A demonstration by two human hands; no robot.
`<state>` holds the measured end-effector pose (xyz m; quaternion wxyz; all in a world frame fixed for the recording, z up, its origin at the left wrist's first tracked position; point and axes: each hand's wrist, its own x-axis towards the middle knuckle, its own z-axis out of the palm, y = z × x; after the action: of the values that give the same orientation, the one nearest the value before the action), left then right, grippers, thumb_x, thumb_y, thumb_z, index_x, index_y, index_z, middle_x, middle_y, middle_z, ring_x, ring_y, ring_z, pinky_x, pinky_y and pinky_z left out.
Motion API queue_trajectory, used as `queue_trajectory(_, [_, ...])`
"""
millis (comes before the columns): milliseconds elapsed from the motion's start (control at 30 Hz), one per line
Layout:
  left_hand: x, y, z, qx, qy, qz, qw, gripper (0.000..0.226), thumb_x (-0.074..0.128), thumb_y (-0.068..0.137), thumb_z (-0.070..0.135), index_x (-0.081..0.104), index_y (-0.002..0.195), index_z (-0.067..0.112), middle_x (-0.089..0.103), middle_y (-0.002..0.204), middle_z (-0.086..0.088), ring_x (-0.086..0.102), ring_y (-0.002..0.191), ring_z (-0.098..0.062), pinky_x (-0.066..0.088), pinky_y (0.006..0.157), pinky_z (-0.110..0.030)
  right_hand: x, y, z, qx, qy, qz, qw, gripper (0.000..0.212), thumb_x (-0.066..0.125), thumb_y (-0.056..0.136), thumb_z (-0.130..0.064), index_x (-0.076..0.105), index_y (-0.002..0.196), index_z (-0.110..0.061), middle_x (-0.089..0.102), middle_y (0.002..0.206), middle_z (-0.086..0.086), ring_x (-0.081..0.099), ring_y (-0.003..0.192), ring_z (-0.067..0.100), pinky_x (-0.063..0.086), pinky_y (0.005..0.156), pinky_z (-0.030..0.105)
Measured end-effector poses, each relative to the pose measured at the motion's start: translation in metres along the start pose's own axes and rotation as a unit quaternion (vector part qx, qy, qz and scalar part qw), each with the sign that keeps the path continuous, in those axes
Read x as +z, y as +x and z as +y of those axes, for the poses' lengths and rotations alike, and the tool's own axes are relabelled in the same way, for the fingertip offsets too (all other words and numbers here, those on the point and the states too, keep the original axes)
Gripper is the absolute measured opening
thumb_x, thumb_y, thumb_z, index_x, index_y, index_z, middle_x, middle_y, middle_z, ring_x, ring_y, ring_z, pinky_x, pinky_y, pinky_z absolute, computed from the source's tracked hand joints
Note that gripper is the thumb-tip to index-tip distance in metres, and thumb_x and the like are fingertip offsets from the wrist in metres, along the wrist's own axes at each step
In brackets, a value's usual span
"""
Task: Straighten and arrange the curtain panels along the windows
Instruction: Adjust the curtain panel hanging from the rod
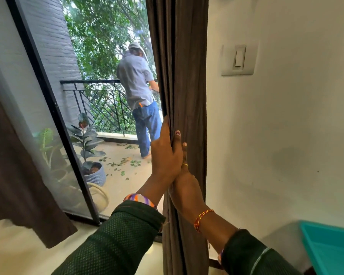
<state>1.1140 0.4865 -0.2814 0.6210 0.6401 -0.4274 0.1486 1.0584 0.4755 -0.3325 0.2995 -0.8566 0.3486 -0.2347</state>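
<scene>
Both hands gripped the bunched brown curtain (179,76) beside the wall switch (239,59): left hand (166,155) curled around its folds, right hand (184,181) pinching just below.

You are wearing the one camera on your head, and it is looking forward and slightly down along your forearms. It is sitting close to the gathered brown curtain panel (184,80), which is filling the middle of the picture from top to bottom. On the left it is facing out through the glass door (54,108) onto a balcony; on the right it is taking in the wall (286,135) at close range. The wide lens is bending straight edges near the borders.
</scene>
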Motion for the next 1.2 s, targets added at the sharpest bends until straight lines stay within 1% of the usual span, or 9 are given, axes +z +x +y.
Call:
queue_trajectory(100, [-0.002, 0.004, -0.003, -0.023, -0.03, 0.01, 0.999, 0.067, 0.048, 0.093, 0.004, 0.008, 0.146, 0.011, 0.045, 0.065, 0.02, 0.056, 0.054, -0.002, 0.037, 0.05, 0.001, 0.002, 0.003, 0.014, -0.09, -0.015, 0.006, 0.996, 0.051, 0.039, 0.098, -0.016, 0.021, 0.144, -0.002, 0.053, 0.125, 0.017, 0.058, 0.103, 0.033, 0.049, 0.088, 0.039])
queue_trajectory(200, [-0.009, 0.011, -0.017, -0.024, 0.031, 0.014, 0.999, 0.062, 0.05, 0.092, 0.007, 0.019, 0.145, 0.003, 0.049, 0.058, -0.005, 0.044, 0.041, -0.007, 0.037, 0.046, -0.009, -0.004, 0.003, 0.028, -0.139, 0.042, -0.013, 0.989, 0.077, 0.045, 0.096, -0.027, -0.014, 0.145, -0.028, 0.05, 0.137, 0.006, 0.063, 0.103, 0.025, 0.051, 0.089, 0.029])
queue_trajectory(300, [-0.018, 0.016, -0.021, 0.052, 0.113, -0.044, 0.991, 0.021, 0.051, 0.09, 0.004, 0.059, 0.103, -0.01, 0.061, 0.067, -0.022, 0.058, 0.056, -0.026, 0.03, 0.052, -0.015, -0.033, 0.024, 0.011, -0.131, 0.167, 0.05, 0.976, 0.066, 0.043, 0.097, -0.032, 0.002, 0.148, -0.028, 0.04, 0.147, 0.0, 0.044, 0.131, 0.018, 0.035, 0.107, 0.025])
queue_trajectory(467, [-0.007, 0.019, -0.015, 0.115, 0.347, -0.162, 0.917, 0.044, 0.043, 0.092, 0.01, 0.038, 0.136, 0.006, 0.066, 0.094, -0.017, 0.063, 0.086, -0.036, 0.045, 0.066, -0.037, -0.113, 0.074, -0.094, -0.192, 0.232, 0.157, 0.941, 0.08, 0.065, 0.084, -0.037, 0.022, 0.147, -0.012, 0.05, 0.137, 0.0, 0.051, 0.12, 0.012, 0.036, 0.085, -0.002])
queue_trajectory(600, [-0.003, 0.021, -0.004, 0.152, 0.451, -0.231, 0.848, 0.03, 0.032, 0.098, 0.021, 0.042, 0.124, 0.009, 0.065, 0.108, -0.011, 0.063, 0.098, -0.031, 0.047, 0.076, -0.035, -0.167, 0.112, -0.151, -0.177, 0.183, 0.251, 0.934, 0.081, 0.07, 0.078, -0.019, 0.024, 0.143, -0.001, 0.049, 0.135, 0.012, 0.05, 0.121, 0.024, 0.042, 0.093, 0.021])
queue_trajectory(800, [-0.04, 0.072, 0.024, 0.084, 0.366, -0.226, 0.899, 0.074, 0.026, 0.08, 0.074, 0.057, 0.068, 0.009, 0.059, 0.069, -0.008, 0.064, 0.077, -0.027, 0.047, 0.07, -0.032, -0.185, 0.137, -0.139, -0.144, 0.117, 0.214, 0.959, 0.042, 0.054, 0.083, -0.002, 0.048, 0.124, 0.004, 0.054, 0.123, 0.022, 0.053, 0.113, 0.038, 0.049, 0.092, 0.039])
queue_trajectory(933, [-0.062, 0.144, 0.053, 0.014, 0.067, -0.095, 0.993, 0.043, 0.053, 0.09, 0.038, 0.066, 0.066, 0.004, 0.066, 0.059, -0.012, 0.062, 0.05, -0.021, 0.053, 0.055, -0.031, -0.195, 0.141, -0.132, -0.154, 0.186, 0.177, 0.954, 0.047, 0.057, 0.08, -0.005, 0.053, 0.126, -0.002, 0.061, 0.117, 0.018, 0.059, 0.105, 0.036, 0.053, 0.089, 0.045])
queue_trajectory(1033, [-0.068, 0.193, 0.081, 0.011, -0.065, -0.052, 0.996, 0.02, 0.058, 0.089, 0.015, 0.062, 0.071, 0.009, 0.064, 0.062, -0.01, 0.056, 0.037, -0.01, 0.042, 0.036, -0.017, -0.203, 0.134, -0.129, -0.15, 0.22, 0.144, 0.953, 0.044, 0.054, 0.085, 0.001, 0.048, 0.129, 0.0, 0.059, 0.116, 0.015, 0.058, 0.103, 0.031, 0.05, 0.092, 0.039])
queue_trajectory(1200, [-0.066, 0.26, 0.116, 0.08, -0.059, -0.004, 0.995, 0.009, 0.065, 0.083, 0.017, 0.063, 0.085, 0.009, 0.067, 0.072, -0.014, 0.062, 0.05, -0.017, 0.047, 0.039, -0.021, -0.21, 0.138, -0.122, -0.167, 0.214, 0.126, 0.954, 0.041, 0.048, 0.091, 0.0, 0.042, 0.132, -0.002, 0.053, 0.112, 0.007, 0.052, 0.106, 0.023, 0.043, 0.088, 0.027])
